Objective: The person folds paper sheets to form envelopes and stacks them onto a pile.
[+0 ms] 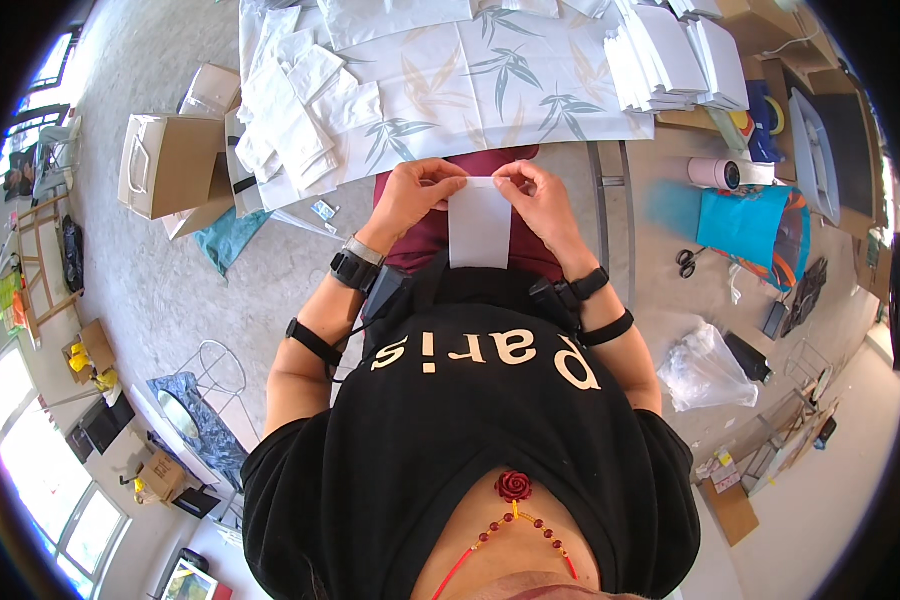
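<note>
A flat white rectangular piece (480,232), envelope-like in shape, hangs over my lap. My left hand (417,197) pinches its upper left corner between thumb and fingers. At the opposite upper corner, my right hand (542,203) pinches it the same way. Along the top edge runs a narrow strip that looks like a fold; whether it is one layer or several I cannot tell. Both hands are just off the near edge of a table with a leaf-patterned cloth (440,95). Loose flat white pieces (295,115) lie spread over the table's left side.
Neat white stacks (660,60) stand at the table's right. Cardboard boxes (175,165) are on the left. To the right are a pink cylinder (712,173), a blue bag (740,222), black scissors (686,262) and a clear plastic bag (708,370). A metal table leg (612,215) stands beside my right arm.
</note>
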Available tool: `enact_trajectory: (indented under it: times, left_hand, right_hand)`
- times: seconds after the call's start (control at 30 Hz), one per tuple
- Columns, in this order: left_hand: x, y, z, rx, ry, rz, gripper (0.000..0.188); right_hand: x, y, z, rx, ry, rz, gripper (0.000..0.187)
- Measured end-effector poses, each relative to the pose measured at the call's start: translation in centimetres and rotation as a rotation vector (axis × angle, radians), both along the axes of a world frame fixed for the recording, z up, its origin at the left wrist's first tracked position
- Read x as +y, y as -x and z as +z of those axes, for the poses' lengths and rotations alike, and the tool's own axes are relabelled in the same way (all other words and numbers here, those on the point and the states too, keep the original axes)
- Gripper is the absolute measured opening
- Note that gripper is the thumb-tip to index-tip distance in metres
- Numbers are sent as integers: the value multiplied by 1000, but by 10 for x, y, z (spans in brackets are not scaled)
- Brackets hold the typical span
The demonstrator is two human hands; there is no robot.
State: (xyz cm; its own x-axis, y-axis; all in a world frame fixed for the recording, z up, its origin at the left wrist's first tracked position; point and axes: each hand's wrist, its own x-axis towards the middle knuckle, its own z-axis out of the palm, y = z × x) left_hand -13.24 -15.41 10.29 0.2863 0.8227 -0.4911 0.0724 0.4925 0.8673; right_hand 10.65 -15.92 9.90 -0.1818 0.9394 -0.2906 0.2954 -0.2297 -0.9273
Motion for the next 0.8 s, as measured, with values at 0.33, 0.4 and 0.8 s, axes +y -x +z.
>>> enact_trajectory:
  times: [0.33,0.4,0.8]
  left_hand:
    - [3,0,-4,31,-59,-4,22]
    - [3,1,-5,30,-73,-8,21]
    - [-7,1,-3,67,-203,-12,18]
  right_hand:
    - [4,-3,1,24,-13,56,10]
    - [3,-2,8,9,-27,66,10]
    - [-3,0,5,22,-107,79,9]
